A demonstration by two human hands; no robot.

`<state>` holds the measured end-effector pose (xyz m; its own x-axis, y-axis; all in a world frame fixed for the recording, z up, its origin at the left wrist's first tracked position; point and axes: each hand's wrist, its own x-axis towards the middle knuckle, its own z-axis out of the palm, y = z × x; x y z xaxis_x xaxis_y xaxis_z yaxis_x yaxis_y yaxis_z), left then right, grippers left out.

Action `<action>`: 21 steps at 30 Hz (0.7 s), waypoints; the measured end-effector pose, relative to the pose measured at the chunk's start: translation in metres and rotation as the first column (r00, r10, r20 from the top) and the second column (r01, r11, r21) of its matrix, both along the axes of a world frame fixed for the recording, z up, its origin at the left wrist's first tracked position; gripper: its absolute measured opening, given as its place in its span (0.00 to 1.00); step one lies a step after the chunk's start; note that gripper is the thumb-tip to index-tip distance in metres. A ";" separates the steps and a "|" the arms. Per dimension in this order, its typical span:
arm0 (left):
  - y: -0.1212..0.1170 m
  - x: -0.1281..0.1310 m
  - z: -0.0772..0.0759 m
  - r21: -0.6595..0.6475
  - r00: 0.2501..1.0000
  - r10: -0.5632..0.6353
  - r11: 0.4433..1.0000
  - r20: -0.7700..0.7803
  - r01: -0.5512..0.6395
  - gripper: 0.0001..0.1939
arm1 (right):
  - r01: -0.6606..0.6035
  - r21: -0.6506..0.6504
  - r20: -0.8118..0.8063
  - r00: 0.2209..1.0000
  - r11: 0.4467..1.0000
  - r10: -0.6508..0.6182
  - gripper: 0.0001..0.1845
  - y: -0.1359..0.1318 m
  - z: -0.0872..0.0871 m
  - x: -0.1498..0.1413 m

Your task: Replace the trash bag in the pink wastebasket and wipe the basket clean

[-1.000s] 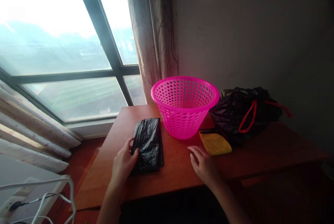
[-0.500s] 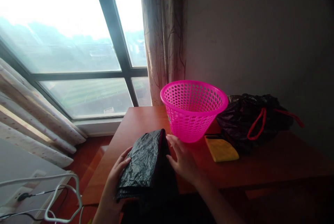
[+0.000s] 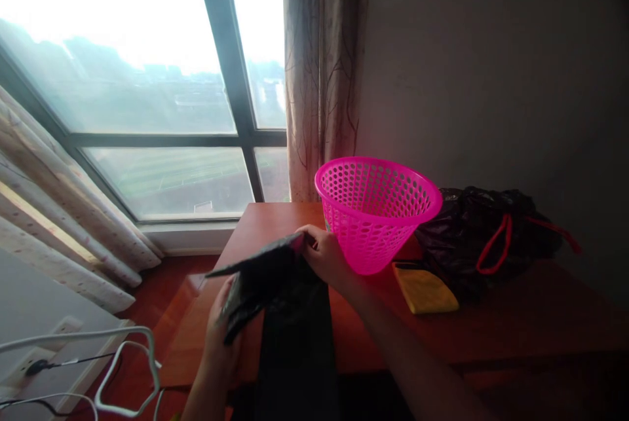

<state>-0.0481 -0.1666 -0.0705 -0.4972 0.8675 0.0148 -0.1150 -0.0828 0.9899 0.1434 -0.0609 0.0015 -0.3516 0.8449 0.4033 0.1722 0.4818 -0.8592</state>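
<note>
A folded black plastic bag [image 3: 275,277] is held over the near part of the wooden table, its layers partly spread and a long dark piece hanging down toward me. My left hand [image 3: 219,323] grips it from the left side; the bag covers most of those fingers. At the bag's upper right corner my right hand [image 3: 324,251] pinches the edge, where a bit of pink shows. Just beyond that hand stands a bright pink perforated plastic basket [image 3: 376,244], upright and open at the top.
Right of the basket, a yellow folded cloth [image 3: 427,290] lies on the table [image 3: 373,329]. Behind it slumps a bulky black bag [image 3: 459,228] with a red drawstring [image 3: 497,247]. White cables [image 3: 147,375] hang by a wall socket at lower left. Curtains [image 3: 319,67] flank the window.
My right hand has moved up and left, closing on the bag's upper corner. The bag's top has tilted and its layers have lifted apart. The view has shifted slightly left.
</note>
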 end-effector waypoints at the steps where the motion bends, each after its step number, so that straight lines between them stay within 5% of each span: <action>1: 0.004 0.000 -0.001 0.025 0.998 0.002 1.000 0.068 -0.003 0.27 | -0.041 -0.063 -0.084 0.996 0.997 0.035 0.09 0.005 0.004 -0.005; 6: 0.006 0.007 0.006 -0.103 0.812 -0.055 0.985 0.580 0.141 0.11 | -0.215 -0.264 -0.333 0.935 0.940 0.121 0.10 0.029 0.007 -0.030; 10: 0.000 0.021 0.011 -0.162 0.689 -0.074 0.948 0.721 0.272 0.09 | 0.028 -0.222 -0.005 1.000 0.975 -0.030 0.09 0.037 -0.009 -0.039; 12: -0.001 0.030 0.010 -0.170 0.661 -0.069 0.942 0.747 0.290 0.10 | 0.152 -0.130 0.221 0.968 0.980 -0.121 0.12 0.036 -0.017 -0.039; 17: -0.001 0.045 0.004 -0.191 0.763 -0.106 0.938 0.637 0.290 0.13 | 0.247 0.125 0.538 0.797 0.961 -0.274 0.27 0.011 -0.027 -0.033; 21: -0.001 0.051 0.001 -0.126 0.901 -0.127 0.973 0.414 0.195 0.28 | 0.240 0.209 0.526 0.790 0.948 -0.316 0.18 -0.029 -0.028 -0.023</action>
<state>0.0030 -0.1672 -0.0696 -0.2848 0.9098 -0.3019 -0.5026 0.1265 0.8552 0.1206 -0.0900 -0.0266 -0.3025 0.8962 0.3245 0.7366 0.4359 -0.5172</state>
